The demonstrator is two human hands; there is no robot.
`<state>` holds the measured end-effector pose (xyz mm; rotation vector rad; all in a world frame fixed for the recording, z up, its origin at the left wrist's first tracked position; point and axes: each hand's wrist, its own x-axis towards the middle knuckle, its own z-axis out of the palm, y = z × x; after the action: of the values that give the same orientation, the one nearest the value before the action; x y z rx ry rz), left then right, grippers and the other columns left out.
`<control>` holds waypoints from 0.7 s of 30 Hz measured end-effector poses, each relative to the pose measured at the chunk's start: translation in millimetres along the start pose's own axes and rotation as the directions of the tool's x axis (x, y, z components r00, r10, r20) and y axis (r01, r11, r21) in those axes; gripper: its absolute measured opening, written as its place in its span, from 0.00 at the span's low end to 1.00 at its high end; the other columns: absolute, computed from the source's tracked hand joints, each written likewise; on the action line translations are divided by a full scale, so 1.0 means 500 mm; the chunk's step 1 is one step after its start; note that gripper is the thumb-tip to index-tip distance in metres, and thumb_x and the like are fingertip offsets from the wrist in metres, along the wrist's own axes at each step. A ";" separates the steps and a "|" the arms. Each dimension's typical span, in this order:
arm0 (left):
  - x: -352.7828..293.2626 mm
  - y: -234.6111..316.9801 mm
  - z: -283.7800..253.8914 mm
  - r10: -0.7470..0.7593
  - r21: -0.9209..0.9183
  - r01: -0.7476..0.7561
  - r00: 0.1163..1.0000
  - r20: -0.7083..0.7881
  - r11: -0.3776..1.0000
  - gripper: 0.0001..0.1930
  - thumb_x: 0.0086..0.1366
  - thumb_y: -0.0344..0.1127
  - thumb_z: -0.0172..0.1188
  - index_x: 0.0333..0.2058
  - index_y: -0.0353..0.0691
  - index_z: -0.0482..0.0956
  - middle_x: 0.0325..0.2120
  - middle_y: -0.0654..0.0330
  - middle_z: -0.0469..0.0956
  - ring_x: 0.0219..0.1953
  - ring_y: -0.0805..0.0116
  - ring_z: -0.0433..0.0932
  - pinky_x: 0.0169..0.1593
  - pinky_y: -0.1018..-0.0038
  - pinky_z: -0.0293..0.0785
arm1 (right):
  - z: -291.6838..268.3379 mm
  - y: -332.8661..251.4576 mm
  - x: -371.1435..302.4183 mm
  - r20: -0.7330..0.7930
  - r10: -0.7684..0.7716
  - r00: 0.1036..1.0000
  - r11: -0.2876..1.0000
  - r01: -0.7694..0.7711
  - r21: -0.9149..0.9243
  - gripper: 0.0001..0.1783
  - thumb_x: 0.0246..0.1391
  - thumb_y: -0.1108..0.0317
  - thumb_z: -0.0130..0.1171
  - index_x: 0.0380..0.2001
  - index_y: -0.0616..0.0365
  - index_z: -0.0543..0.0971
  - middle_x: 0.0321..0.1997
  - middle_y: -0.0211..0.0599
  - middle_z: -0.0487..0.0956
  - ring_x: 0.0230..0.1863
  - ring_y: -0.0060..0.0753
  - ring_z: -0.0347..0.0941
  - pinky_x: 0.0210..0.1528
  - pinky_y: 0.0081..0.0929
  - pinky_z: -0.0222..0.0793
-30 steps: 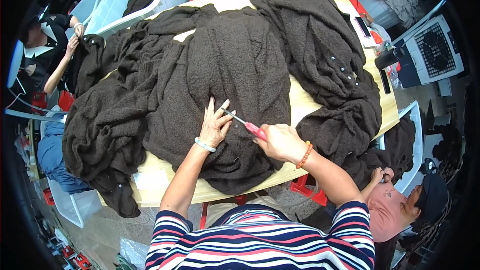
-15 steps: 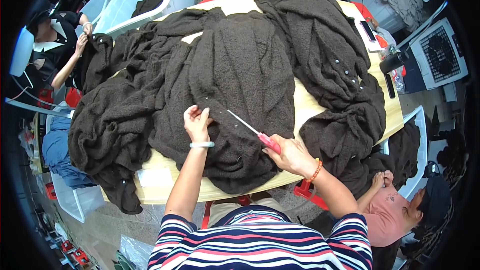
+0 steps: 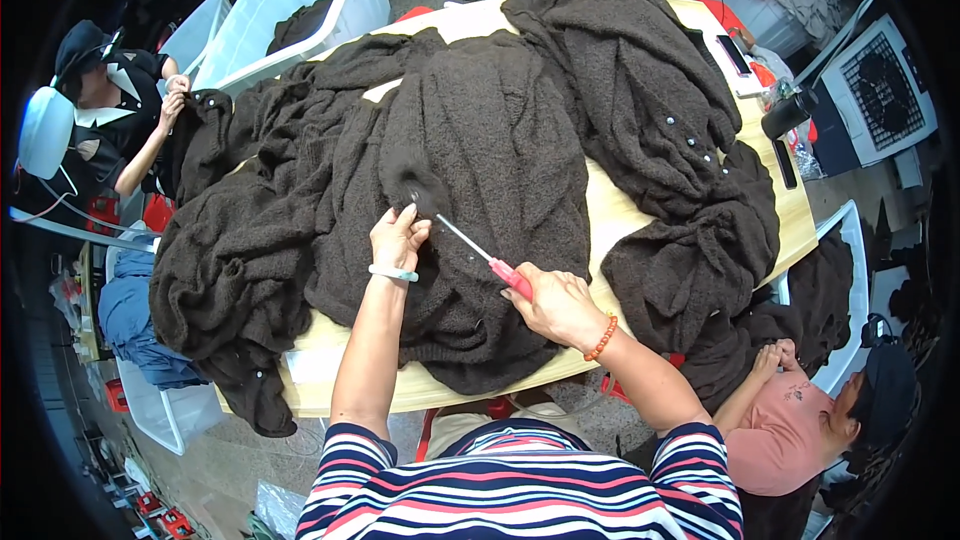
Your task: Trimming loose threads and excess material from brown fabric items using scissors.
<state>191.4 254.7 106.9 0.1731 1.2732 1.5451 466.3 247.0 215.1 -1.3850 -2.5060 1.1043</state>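
Note:
A dark brown fuzzy knit cardigan lies spread over the middle of the table in front of me. At its button edge, my left hand pinches the knit with closed fingers, right by a small shiny button. My right hand is wrapped round the red handle of a screwdriver-like tool. Its thin metal shaft points up and left, and the tip lies against the cardigan just right of my left fingertips. The exact shape of the tip is too small to make out.
More brown knits are heaped to the right and left on the wooden table. Phones and a black cup sit at the right edge. Plastic bins stand around. Co-workers sit at left, far side and lower right.
My right hand has moved left with the tool, bringing its tip close to my left fingers. My left fingers have closed in on the knit by the button.

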 end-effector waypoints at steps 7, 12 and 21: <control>-0.020 -0.016 -0.007 0.162 -0.012 -0.162 0.984 0.071 0.987 0.04 0.67 0.27 0.58 0.33 0.35 0.72 0.29 0.56 0.79 0.34 0.58 0.84 0.40 0.68 0.84 | -0.002 -0.028 0.020 0.016 -0.010 1.000 1.000 0.010 -0.008 0.14 0.59 0.56 0.56 0.36 0.57 0.74 0.26 0.52 0.79 0.34 0.59 0.78 0.41 0.51 0.72; -0.016 -0.027 -0.019 0.202 0.089 -0.214 0.971 0.130 0.973 0.05 0.67 0.26 0.57 0.31 0.34 0.71 0.31 0.54 0.79 0.36 0.56 0.84 0.41 0.66 0.84 | -0.004 -0.040 0.040 -0.029 -0.079 0.996 0.996 0.077 -0.036 0.13 0.58 0.59 0.56 0.34 0.60 0.74 0.27 0.52 0.80 0.34 0.56 0.79 0.39 0.50 0.73; -0.022 -0.029 -0.026 0.221 0.071 -0.230 0.969 0.111 0.971 0.06 0.66 0.21 0.52 0.40 0.28 0.75 0.35 0.52 0.80 0.33 0.59 0.83 0.37 0.66 0.85 | -0.015 -0.041 0.050 -0.017 -0.043 0.999 0.999 0.043 -0.022 0.14 0.56 0.59 0.57 0.34 0.61 0.75 0.28 0.52 0.80 0.36 0.55 0.79 0.41 0.48 0.74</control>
<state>196.2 235.9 95.3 0.4594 1.2715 1.6530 439.8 263.3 226.6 -1.3335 -2.5305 1.0560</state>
